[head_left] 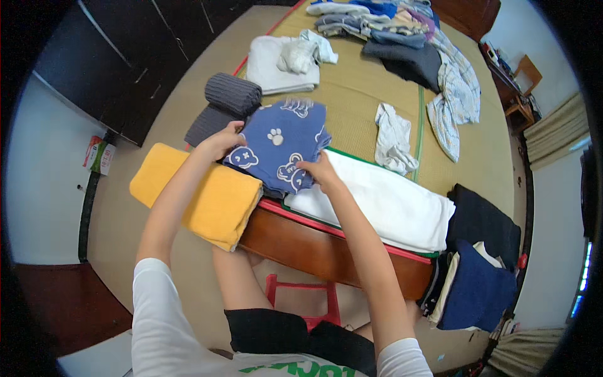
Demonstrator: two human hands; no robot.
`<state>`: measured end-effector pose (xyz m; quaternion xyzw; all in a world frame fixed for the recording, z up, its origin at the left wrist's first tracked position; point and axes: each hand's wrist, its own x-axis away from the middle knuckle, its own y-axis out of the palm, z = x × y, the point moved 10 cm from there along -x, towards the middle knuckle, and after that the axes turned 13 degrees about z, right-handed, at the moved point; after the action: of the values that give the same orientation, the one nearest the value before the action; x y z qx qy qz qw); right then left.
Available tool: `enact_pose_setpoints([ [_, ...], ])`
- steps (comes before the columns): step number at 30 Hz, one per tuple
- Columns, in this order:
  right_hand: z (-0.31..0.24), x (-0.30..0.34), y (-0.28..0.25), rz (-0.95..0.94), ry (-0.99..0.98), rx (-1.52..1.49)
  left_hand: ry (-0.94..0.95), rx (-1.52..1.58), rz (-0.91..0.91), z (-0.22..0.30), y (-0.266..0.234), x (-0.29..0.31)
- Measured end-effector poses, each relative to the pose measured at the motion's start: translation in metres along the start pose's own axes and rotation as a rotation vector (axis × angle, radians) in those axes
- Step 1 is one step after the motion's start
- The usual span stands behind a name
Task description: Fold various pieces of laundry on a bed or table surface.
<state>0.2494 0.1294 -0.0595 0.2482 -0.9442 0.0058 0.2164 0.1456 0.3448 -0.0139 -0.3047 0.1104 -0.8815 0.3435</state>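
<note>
A folded blue garment (pixel 277 129) with white bear and paw prints lies at the near edge of the mat, on top of darker cloth. My left hand (pixel 222 142) grips its left edge, fingers bent over the fabric. On the opposite side, my right hand (pixel 320 172) pinches the near right edge, thumb on top and the other fingers partly hidden. Under my left forearm is a folded yellow towel (pixel 217 204). A folded white towel (pixel 383 204) stretches to the right, passing beneath my right forearm.
Dark grey ribbed bundles (pixel 232 94) sit at the left edge. Behind them lies a white folded cloth (pixel 260 66). A crumpled white cloth (pixel 394 138) rests on the mat (pixel 352 94); heaped clothes (pixel 402 53) fill the far end. Dark folded clothes (pixel 480 286) are stacked at right. A red stool (pixel 303 286) stands below.
</note>
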Motion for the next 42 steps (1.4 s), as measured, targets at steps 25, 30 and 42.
enact_pose_setpoints([
  [25, -0.045, 0.073, -0.222, 0.746, -0.821, 0.874, 1.22, -0.724, -0.194, 0.008, 0.284, 0.253],
  [30, -0.015, 0.094, -0.238, 0.738, -0.878, 1.259, 1.253, -0.742, -0.151, -0.03, 0.318, 0.265],
  [42, -0.026, 0.093, -0.244, 0.781, -0.891, 1.154, 1.15, -0.84, -0.036, -0.023, 0.318, 0.256],
])
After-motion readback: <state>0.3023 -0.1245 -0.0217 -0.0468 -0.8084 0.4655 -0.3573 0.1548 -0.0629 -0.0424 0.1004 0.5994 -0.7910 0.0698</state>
